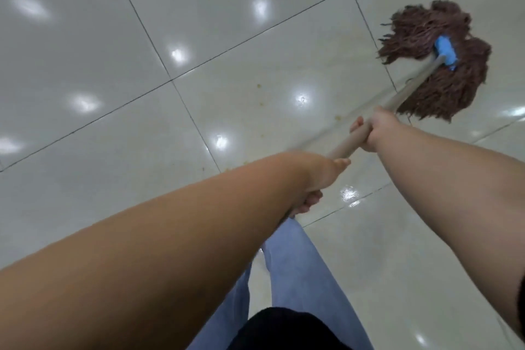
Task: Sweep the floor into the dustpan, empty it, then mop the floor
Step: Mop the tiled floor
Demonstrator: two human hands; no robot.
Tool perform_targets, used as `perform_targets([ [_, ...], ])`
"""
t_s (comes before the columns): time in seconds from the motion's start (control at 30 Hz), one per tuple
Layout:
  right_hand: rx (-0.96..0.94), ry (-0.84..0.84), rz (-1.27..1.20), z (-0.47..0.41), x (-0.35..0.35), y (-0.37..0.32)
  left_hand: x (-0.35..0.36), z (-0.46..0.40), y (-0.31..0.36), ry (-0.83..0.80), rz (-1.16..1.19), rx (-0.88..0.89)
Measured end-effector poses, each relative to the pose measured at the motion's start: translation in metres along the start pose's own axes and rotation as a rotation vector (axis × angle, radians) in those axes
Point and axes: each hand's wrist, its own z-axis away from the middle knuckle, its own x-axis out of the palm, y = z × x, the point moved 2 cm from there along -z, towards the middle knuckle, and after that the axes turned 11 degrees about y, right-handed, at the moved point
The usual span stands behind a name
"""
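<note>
The floor [99,71] is laid with large, glossy, pale grey-white square tiles set apart by thin dark grout lines, and bright spots of overhead light reflect off it in many places. Small yellowish-brown specks and smears [284,111] lie on the tile near the middle of the view, and a wet, shiny patch [349,193] glints just beside a grout line below the hands.

The mop [437,65] rests with its head on the floor at the upper right. The head is a thick, shaggy bundle of dark brown-red yarn strands, spread flat and frayed at the ends, clamped in a bright blue plastic socket [446,52]. From the socket a smooth, pale beige round handle [409,88] slants down and left toward the person; part of it is blurred.

The right hand [375,131] holds the handle nearer the mop head, its fingers curled round the shaft. The left hand [315,182] grips the handle lower down, close to the body, fingers wrapped round it with the thumb lying along the shaft. Both forearms are bare.

Below the hands, light blue trousers [298,278] and the hem of a black top [284,329] show. No writing or label can be read anywhere.
</note>
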Motion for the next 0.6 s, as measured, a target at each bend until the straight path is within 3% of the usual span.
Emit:
perform_targets([
  [0.13,-0.037,0.003,-0.003,-0.012,-0.012,-0.027,0.011,0.002,0.03,-0.022,0.098,0.059],
  [0.3,-0.014,-0.028,-0.051,-0.006,0.001,0.013,-0.011,0.008,-0.011,0.02,-0.011,0.055],
  [0.43,0.013,-0.105,0.006,0.033,0.043,0.093,-0.059,0.011,-0.094,0.153,-0.142,0.074],
  [0.6,0.054,-0.174,-0.026,0.117,0.108,0.241,-0.141,0.027,-0.256,0.197,-0.194,-0.024],
])
